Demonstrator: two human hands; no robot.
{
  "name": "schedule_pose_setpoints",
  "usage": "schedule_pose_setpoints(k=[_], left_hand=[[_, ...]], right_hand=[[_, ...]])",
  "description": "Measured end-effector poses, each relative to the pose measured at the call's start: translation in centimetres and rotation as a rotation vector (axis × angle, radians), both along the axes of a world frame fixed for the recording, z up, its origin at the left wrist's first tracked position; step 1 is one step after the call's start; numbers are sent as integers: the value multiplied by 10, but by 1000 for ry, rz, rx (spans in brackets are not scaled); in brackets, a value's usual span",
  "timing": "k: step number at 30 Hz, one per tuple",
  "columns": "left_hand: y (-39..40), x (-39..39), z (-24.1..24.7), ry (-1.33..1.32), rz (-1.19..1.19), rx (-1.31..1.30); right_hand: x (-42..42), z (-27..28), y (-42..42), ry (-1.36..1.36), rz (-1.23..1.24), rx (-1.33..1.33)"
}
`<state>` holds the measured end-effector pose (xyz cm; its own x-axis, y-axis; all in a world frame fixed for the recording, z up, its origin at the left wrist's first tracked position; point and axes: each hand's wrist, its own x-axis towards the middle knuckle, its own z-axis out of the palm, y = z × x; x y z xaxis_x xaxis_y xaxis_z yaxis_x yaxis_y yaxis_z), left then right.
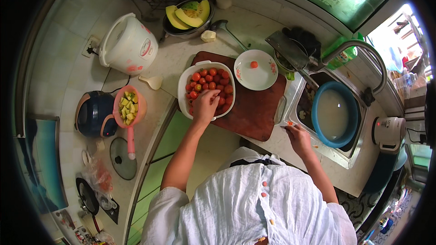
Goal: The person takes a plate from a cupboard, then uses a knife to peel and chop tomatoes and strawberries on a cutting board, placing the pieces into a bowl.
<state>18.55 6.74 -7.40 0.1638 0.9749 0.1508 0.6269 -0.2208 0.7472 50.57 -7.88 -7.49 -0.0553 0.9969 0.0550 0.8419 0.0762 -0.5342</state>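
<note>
My left hand (206,106) reaches into a white square container (183,103) full of cherry tomatoes (213,79). Its fingertips are bent down over the fruit; whether they grip one is hidden. My right hand (299,139) is above the counter by the sink's near left corner. Between its fingers sticks out the tip of a small dark, thin object (283,127), mostly hidden. An orange-red scrap (290,123) is close to those fingers. One cherry tomato (254,64) sits on a white floral plate (255,81). Container and plate rest on a brown cutting board (253,115).
A cleaver (287,49) lies across a pot beside the sink (356,149), which holds a blue basin (315,122) of cloudy water. A ladle (235,37) and bowl of melon wedges (189,15) stand behind. Leftward are a rice cooker (131,47) and pink strainer (141,98) of diced pieces.
</note>
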Motion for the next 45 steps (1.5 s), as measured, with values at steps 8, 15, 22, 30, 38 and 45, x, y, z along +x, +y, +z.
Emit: schedule_pose_setpoints(k=[8, 15, 22, 30, 38, 45], left_hand=[[34, 34, -25, 465, -198, 205], [26, 32, -11, 280, -58, 75], [-39, 84, 24, -611, -147, -564], [-92, 153, 19, -796, -221, -927], [-113, 178, 6, -586, -317, -716], [-132, 182, 0, -464, -281, -595]], right_hand=[[0, -19, -9, 850, -397, -410], [13, -59, -15, 1044, -599, -442], [13, -43, -15, 1311, -567, -461], [9, 28, -9, 1049, -219, -179], [30, 21, -19, 860, -70, -79], [40, 17, -22, 719, 51, -82]])
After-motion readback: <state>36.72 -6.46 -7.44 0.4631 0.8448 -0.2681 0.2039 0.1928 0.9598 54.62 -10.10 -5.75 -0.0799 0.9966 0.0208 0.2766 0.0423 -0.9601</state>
